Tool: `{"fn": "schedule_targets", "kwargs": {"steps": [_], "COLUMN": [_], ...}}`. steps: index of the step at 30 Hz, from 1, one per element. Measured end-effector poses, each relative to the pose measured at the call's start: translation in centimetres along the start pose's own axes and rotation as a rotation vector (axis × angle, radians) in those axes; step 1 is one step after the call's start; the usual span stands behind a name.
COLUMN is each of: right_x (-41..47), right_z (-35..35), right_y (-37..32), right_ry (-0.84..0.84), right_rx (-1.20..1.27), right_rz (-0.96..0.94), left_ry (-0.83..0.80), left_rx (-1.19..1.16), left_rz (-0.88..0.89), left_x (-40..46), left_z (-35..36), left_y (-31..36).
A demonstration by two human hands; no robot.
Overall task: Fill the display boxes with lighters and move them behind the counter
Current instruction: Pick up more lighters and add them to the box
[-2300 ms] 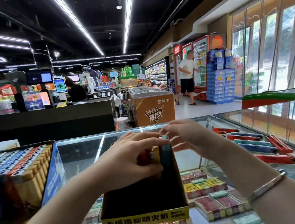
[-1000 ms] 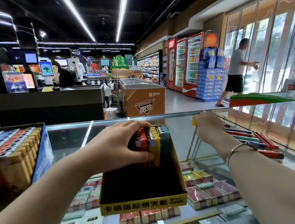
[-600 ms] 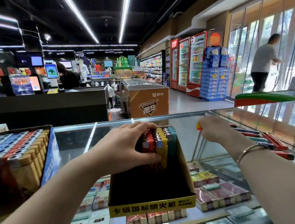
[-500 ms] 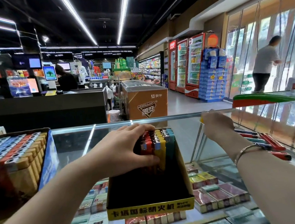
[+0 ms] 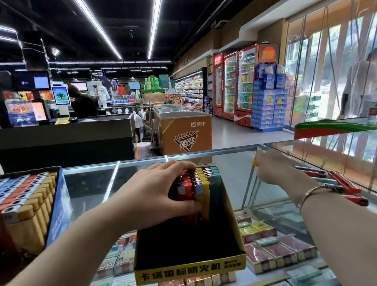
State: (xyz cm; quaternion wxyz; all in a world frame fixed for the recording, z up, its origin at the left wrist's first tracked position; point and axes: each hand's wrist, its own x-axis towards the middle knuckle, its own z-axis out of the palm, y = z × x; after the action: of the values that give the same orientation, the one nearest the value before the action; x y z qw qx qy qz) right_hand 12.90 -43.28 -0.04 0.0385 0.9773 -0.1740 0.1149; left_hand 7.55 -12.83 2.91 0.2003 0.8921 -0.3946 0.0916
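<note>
Two display boxes stand on the glass counter (image 5: 89,184): a full one (image 5: 56,205) at its left edge and a black, yellow-fronted box (image 5: 187,248) near its front edge, mostly bare inside. The left hand (image 5: 151,196) curls round the upright lighters (image 5: 197,184) packed against that box's far wall. The right hand (image 5: 272,168), near the counter's right side, pinches a yellow lighter (image 5: 255,161), with loose lighters (image 5: 337,182) lying just beyond it. Bare glass runs between the boxes and along the far edge.
</note>
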Motion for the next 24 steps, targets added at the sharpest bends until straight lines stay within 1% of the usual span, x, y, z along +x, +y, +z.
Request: {"fn": "schedule_targets", "kwargs": {"steps": [4,7,11,15,16,18,21,24], "right_x": [0.2,0.1,-0.1,-0.5,-0.7,-1.1,-1.5,-2.0], "right_z": [0.1,0.0,0.0,-0.5,-0.8,-1.5,-3.4,-5.0], "right_y": [0.4,0.6,0.0,-0.2,-0.3,-0.3,0.9,3.2], "right_ry": [-0.006,-0.022,0.007,-0.002,0.011,0.089,0.217,0.214], "right_rx": [0.023,0.103,0.074,0.113,0.109,0.111,0.106,0.103], "right_rz": [0.018,0.038,-0.049,-0.136,-0.154,-0.158,-0.057,0.148], "left_ry": [0.003,0.007,0.000,-0.008,-0.009,-0.006,-0.007,-0.009], "left_rx": [0.004,0.006,0.012,0.012,0.007,0.002,0.012,0.021], "left_rz": [0.005,0.015,0.016,0.015,0.012,0.006,0.000,-0.002], "left_x": [0.0,-0.1,-0.1,0.0,0.0,0.0,0.1,0.1], "left_z": [0.0,0.0,0.0,0.0,0.0,0.0,0.0,0.0], "left_y": [0.0,0.0,-0.1,-0.2,-0.2,-0.3,-0.3,-0.3]}}
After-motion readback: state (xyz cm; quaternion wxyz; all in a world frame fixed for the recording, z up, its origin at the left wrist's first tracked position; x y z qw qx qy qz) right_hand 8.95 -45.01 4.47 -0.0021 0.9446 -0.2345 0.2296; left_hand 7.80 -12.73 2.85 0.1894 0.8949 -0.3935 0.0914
